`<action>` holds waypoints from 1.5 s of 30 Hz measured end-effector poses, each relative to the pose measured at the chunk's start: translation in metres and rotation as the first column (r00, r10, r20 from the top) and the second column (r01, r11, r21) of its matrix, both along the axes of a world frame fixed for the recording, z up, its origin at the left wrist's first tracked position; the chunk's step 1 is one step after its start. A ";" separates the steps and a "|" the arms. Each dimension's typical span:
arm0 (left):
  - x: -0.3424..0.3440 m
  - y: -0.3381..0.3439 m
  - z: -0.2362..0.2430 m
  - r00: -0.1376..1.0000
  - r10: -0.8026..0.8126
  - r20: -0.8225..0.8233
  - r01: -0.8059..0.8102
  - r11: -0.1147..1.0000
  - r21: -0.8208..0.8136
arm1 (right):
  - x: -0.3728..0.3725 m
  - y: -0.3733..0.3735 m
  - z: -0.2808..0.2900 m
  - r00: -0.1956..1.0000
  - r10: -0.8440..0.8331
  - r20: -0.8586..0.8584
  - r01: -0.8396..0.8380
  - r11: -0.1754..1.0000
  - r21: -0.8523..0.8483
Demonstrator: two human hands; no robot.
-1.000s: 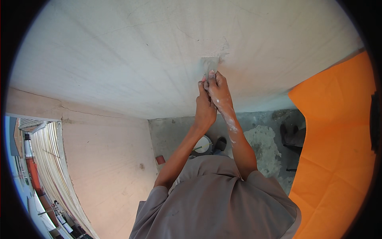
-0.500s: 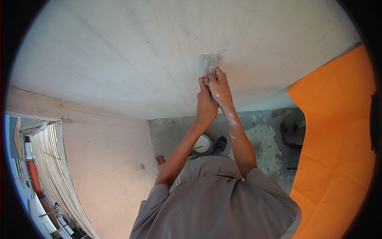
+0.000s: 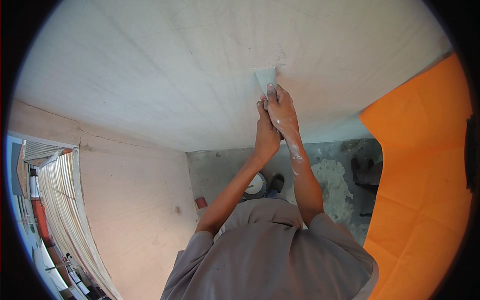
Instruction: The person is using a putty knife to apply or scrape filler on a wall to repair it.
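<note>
My right hand [image 3: 282, 107] is closed around a putty knife [image 3: 266, 76], its thumb laid along the flared grey blade. The blade's wide edge meets the pale wall [image 3: 150, 65] beside a small rough grey patch [image 3: 281, 56]. Just below and to the left, my left hand [image 3: 267, 134] is closed in a fist against the right hand and wrist. What the left fingers hold, if anything, is hidden. White smears mark my right hand and forearm.
A round container with a white top [image 3: 256, 184] stands on the stained concrete floor [image 3: 225, 162] near a dark shoe [image 3: 277, 181]. A small red object [image 3: 201, 202] lies by the left wall. Orange sheeting [image 3: 420, 165] hangs at right; a window opening [image 3: 60, 200] is at left.
Both hands and the putty knife have shifted slightly right. The blade's face shows more fully now and looks smoother and more evenly grey than before.
</note>
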State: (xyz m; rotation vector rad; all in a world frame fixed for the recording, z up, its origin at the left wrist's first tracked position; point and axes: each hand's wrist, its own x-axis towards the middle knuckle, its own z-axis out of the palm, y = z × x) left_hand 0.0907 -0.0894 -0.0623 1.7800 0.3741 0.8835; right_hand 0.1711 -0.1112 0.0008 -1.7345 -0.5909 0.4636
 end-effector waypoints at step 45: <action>-0.023 0.031 0.031 0.912 -0.115 -0.393 0.046 0.983 -0.179 | -0.010 0.023 -0.039 0.929 0.092 -0.359 0.052 0.926 0.373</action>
